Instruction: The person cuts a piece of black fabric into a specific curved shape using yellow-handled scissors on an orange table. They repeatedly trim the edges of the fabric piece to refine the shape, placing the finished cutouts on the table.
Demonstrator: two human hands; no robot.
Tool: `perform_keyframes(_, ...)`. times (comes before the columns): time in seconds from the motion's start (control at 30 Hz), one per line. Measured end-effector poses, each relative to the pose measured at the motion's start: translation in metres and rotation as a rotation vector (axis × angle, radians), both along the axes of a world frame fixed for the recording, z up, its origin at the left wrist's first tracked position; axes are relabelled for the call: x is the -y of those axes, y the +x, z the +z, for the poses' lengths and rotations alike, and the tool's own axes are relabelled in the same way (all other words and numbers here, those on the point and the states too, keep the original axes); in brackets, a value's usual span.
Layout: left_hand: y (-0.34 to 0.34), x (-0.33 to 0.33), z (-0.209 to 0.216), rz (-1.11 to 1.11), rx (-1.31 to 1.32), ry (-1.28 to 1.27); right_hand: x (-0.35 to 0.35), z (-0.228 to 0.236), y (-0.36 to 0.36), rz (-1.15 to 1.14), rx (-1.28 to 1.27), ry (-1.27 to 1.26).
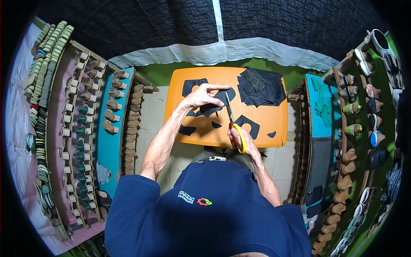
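Observation:
My left hand (201,97) pinches a dark piece of fabric (210,110) above the orange table (274,124), forefinger stretched out to the right. My right hand (247,141) is closed round a pair of scissors (242,143) with yellow and red handles. The scissor blades point away from me and reach the right edge of the held piece, close to my left fingertips. Whether the blades are parted is hard to make out. Under and around my hands lie cut black pieces, one with a curved notch (251,127) near the scissors, plus small offcuts (216,125).
A pile of black fabric pieces (262,87) covers the table's far right corner. Racks of shoes and shoe lasts (87,97) stand on my left, with more shoes (352,108) on racks at my right. A dark patterned curtain (274,25) hangs behind the table.

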State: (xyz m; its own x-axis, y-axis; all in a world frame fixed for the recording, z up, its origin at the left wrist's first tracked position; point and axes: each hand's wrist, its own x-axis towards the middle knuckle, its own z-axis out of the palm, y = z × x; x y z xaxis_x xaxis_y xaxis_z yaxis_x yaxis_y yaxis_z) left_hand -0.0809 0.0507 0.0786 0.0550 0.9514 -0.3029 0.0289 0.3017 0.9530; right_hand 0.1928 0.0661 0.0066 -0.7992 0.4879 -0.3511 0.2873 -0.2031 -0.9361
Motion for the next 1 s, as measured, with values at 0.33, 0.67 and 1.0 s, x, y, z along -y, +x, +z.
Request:
perform_keyframes(0.33, 0.006, -0.004, -0.008, 0.007, 0.039, -0.011, 0.002, 0.007, 0.002, -0.059, 0.001, -0.075)
perform_keyframes(0.67, 0.017, 0.001, -0.011, 0.097, 0.152, 0.092, 0.006, 0.004, 0.007, -0.122, -0.047, -0.162)
perform_keyframes(1.0, 0.027, 0.010, -0.017, 0.206, 0.092, 0.068, 0.012, -0.011, 0.008, -0.101, -0.249, -0.292)
